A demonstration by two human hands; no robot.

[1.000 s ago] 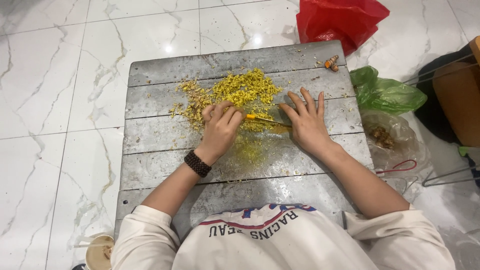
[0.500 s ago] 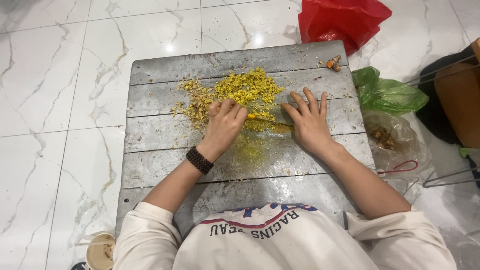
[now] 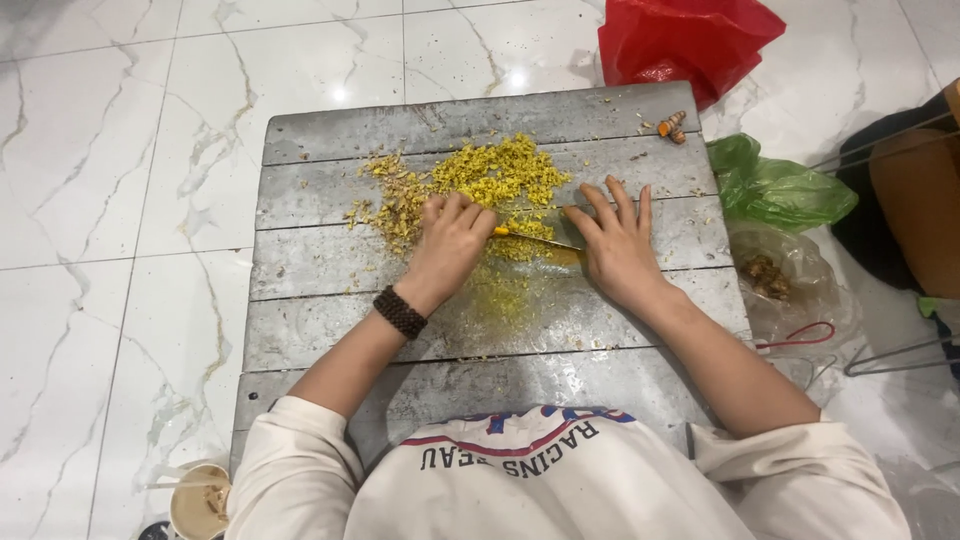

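Left grip clasps yellow-stained knife (crumbly mince).

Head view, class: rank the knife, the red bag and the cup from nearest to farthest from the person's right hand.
1. Knife: its blade lies under the right hand, on the board.
2. Red bag: on the floor beyond the board's far edge.
3. Cup: on the floor at the near left corner.

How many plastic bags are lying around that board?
3: a red bag beyond the board's far right corner, a green bag right of it, a clear bag nearer; others may be hidden.
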